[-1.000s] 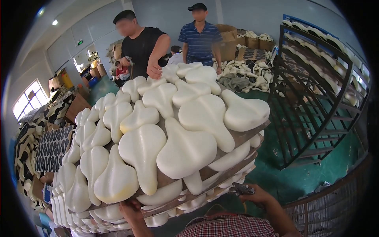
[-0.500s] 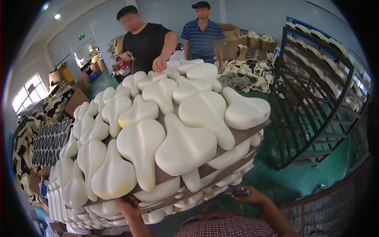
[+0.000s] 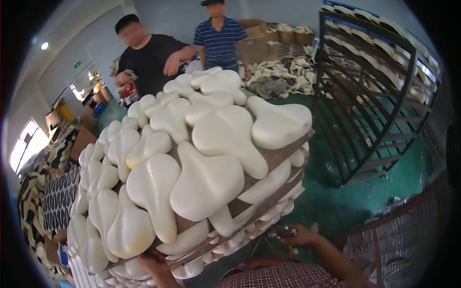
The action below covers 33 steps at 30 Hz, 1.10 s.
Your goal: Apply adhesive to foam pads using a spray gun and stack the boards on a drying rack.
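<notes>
Cream-white foam bicycle saddles [image 3: 206, 185] lie in rows on the top board [image 3: 185, 222] of a layered stack before me. More saddles show between the boards below. At the near edge, under a saddle with a yellowed end [image 3: 132, 237], my left hand [image 3: 154, 264] is curled against the board's edge; its fingertips are partly hidden. To the right of the stack, apart from it, my right hand [image 3: 303, 236] is closed round a dark metal hand tool [image 3: 282, 232]. A thin yellow hose or cord [image 3: 259, 247] hangs near the tool, whose exact kind is unclear.
Across the stack stand a person in black [image 3: 151, 60] and one in a striped shirt [image 3: 221, 43]. A dark metal rack [image 3: 389, 129] with saddles stands at right. Loose pale pieces [image 3: 283, 77] are heaped behind. Patterned dark sheets [image 3: 60, 199] lie at left. A wire-mesh structure [image 3: 389, 254] is at lower right.
The whole view has shifted, so the stack and people appear further left. The person in black has lifted a hand off the far saddles. My hands keep much the same hold.
</notes>
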Motion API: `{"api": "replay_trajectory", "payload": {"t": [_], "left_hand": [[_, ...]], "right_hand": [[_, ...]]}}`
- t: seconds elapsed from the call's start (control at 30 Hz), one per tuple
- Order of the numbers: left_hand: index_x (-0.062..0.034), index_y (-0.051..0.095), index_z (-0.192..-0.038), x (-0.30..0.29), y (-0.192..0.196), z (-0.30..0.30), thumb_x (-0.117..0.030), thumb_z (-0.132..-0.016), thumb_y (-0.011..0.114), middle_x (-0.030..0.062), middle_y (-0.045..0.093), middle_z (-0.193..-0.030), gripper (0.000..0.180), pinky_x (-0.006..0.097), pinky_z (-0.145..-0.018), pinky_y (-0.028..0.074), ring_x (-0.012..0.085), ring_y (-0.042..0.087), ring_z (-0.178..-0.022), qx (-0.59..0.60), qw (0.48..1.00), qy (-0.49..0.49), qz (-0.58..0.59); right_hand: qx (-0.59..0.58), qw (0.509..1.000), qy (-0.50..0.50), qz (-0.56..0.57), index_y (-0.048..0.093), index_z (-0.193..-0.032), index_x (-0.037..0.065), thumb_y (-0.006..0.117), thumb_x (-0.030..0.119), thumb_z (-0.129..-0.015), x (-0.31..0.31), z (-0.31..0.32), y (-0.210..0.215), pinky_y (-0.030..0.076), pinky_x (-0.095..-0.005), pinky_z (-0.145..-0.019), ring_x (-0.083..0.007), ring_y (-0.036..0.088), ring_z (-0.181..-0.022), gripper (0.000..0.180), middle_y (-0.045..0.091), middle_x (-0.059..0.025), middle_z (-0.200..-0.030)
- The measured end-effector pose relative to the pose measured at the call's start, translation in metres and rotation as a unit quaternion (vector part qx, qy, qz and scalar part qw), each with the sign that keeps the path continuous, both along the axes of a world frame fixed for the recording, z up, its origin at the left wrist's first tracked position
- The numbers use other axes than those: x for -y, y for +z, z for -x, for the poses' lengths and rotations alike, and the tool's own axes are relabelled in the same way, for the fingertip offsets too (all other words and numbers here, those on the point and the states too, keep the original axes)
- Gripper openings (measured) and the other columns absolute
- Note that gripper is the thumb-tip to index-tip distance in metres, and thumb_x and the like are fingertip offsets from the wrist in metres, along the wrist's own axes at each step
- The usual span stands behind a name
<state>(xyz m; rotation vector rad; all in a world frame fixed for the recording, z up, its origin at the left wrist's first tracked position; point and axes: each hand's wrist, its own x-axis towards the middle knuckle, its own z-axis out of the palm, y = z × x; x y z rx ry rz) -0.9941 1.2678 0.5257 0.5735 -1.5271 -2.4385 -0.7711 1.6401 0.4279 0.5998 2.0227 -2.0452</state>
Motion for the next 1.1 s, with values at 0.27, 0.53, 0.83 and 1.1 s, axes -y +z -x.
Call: {"api": "replay_trajectory", "payload": {"t": [0.27,0.53,0.83,1.1], "left_hand": [[-0.0086,0.045,-0.073,0.008,0.008,0.002,-0.029,-0.091,0.039,0.001,0.037,-0.049,0.028,0.024,-0.033,0.023,0.011,0.028,-0.037,0.01,0.994,-0.076,-0.079],[-0.0059,0.044,-0.069,0.034,0.008,0.003,-0.027,-0.089,0.039,0.0025,0.034,-0.048,0.03,0.028,-0.035,0.024,0.0131,0.026,-0.037,0.023,0.973,-0.171,-0.156],[-0.0138,0.053,-0.097,0.038,-0.017,0.01,-0.033,-0.091,0.04,-0.0012,0.043,-0.055,0.024,0.017,-0.028,0.026,0.0069,0.035,-0.038,0.004,0.988,-0.109,-0.108],[-0.0123,0.052,-0.097,0.036,-0.019,0.008,-0.033,-0.091,0.038,0.0007,0.045,-0.055,0.025,0.018,-0.027,0.027,0.0084,0.036,-0.038,-0.025,0.985,-0.148,-0.082]], "right_hand": [[-0.001,0.999,0.027,-0.038,0.054,-0.11,0.006,0.07,0.018,-0.075,0.003,0.005,0.007,0.048,-0.0279,-0.066,-0.0118,0.058,-0.071,0.04,0.062,-0.0035,-0.085],[-0.073,0.987,0.058,-0.134,0.053,-0.111,0.003,0.067,0.02,-0.075,0.007,0.017,0.012,0.048,-0.0283,-0.063,-0.0131,0.059,-0.063,0.042,0.062,-0.006,-0.075],[-0.024,0.987,0.091,-0.132,0.055,-0.111,0.003,0.07,0.025,-0.074,0.012,0.028,0.026,0.046,-0.0289,-0.076,-0.0157,0.058,-0.082,0.046,0.063,-0.0077,-0.091],[-0.095,0.978,0.089,-0.163,0.055,-0.111,0.003,0.07,0.026,-0.073,0.016,0.018,0.008,0.045,-0.0305,-0.078,-0.0174,0.057,-0.085,0.047,0.063,-0.0078,-0.093]]}}
